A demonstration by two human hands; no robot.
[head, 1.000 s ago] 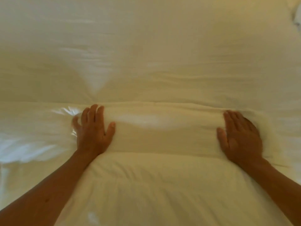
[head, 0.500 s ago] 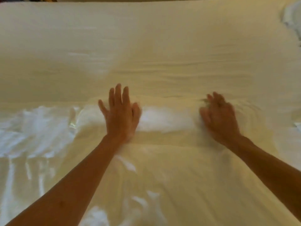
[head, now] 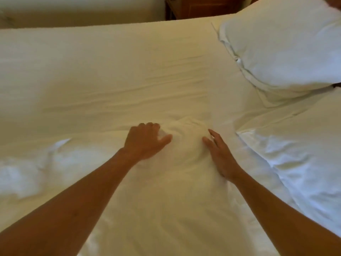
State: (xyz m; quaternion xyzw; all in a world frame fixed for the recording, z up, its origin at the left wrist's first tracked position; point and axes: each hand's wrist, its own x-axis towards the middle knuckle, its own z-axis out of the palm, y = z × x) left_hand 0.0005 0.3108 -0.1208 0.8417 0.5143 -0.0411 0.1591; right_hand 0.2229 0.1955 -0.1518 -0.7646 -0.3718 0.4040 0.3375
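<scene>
Head view: both forearms come in over the near edge of the bed (head: 184, 19), and my work point is about mid-mattress, a bit right of centre.

Left hand (head: 145, 143): fingers curled down into the cloth, thumb splayed toward the right. It's motion-blurred, so I read it as a gather rather than a confirmed firm grip.
Right hand (head: 221, 156): fingers straight and close together, pressed flat against the right flank of the lump, nothing held.

Between them is the bunched fold (head: 186, 133) of the top sheet (head: 129, 74), a soft raised mound touching both hands. Radiating creases run out of it.

Handling call: light, limp, zero stiffness, and it slides easily over the layer below. It won't keep a shape unless pinned. It's not fragile, and the worst case is new wrinkles. I'd take it at the crest of the mound or along the fold line, with palms for smoothing and a pinch only to drag.

Just right of the fold is the near pillow (head: 295, 154), rumpled. Beyond it, at the far right corner, is the far pillow (head: 286, 48), plump and overlapping the near one's upper edge. The sheet toward the far edge lies mostly flat with long shallow creases.

Past the bed are a second bed (head: 73, 10) and a wooden nightstand (head: 203, 6), well apart from the work.
</scene>
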